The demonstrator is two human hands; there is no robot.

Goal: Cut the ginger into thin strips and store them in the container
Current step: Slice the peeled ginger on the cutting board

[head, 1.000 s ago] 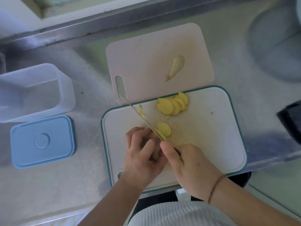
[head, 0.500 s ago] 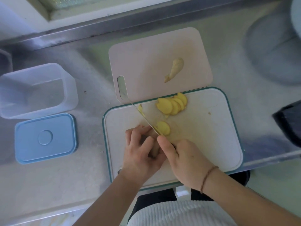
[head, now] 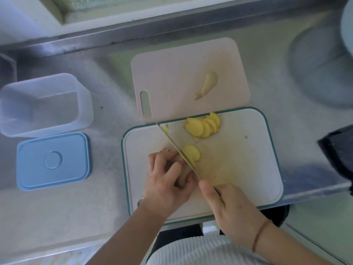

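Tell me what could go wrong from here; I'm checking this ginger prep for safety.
The left hand curls round the ginger piece right against the knife blade, so a slip could nick a fingertip. The board overhangs the counter edge at the near right and might tip under pressure. The slices sit far from the container, so bits may drop on the way.
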